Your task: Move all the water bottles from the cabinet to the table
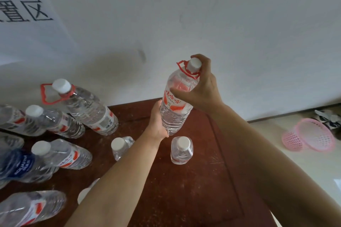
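Observation:
A large clear water bottle (175,108) with a white cap, red carry handle and red-and-white label hangs tilted above the dark red wooden table (193,190). My right hand (201,88) grips its neck and shoulder from the right. My left hand (156,121) cups its lower body from the left. Two small white-capped bottles (181,151) (120,146) stand on the table just below it. Several more bottles stand at the left, among them a big one with a red handle (86,108) and a blue-labelled one (20,164).
A white wall rises right behind the table, with a printed paper sign (27,14) at upper left. On the pale floor to the right lies a pink mesh basket (310,137) on its side. The table's right edge runs beside my right forearm.

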Demonstrator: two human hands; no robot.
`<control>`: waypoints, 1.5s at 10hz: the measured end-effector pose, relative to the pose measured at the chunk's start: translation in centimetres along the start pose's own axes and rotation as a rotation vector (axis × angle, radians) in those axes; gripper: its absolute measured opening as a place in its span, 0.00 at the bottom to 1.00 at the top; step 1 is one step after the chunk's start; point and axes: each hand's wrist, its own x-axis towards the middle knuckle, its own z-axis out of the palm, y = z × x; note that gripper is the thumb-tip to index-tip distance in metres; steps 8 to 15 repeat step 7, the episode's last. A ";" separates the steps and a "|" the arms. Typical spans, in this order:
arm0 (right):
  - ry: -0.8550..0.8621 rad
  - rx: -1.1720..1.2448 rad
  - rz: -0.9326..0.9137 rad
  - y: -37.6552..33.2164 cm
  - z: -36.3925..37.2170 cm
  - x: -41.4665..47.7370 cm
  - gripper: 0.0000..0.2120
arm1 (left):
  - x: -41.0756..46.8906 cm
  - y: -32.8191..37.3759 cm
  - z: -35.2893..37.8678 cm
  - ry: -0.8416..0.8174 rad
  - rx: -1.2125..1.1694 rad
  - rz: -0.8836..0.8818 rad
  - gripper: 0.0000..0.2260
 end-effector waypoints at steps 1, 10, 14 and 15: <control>-0.030 -0.018 -0.034 0.1 0.5 -0.5 0.43 | -0.1 0.1 0.0 0.031 0.023 0.004 0.24; -0.297 -0.243 -0.041 -1.7 -3.1 -4.4 0.44 | -10.2 3.4 2.6 0.287 0.523 0.158 0.18; -0.297 -0.243 -0.041 -1.7 -3.1 -4.4 0.44 | -10.2 3.4 2.6 0.287 0.523 0.158 0.18; -0.297 -0.243 -0.041 -1.7 -3.1 -4.4 0.44 | -10.2 3.4 2.6 0.287 0.523 0.158 0.18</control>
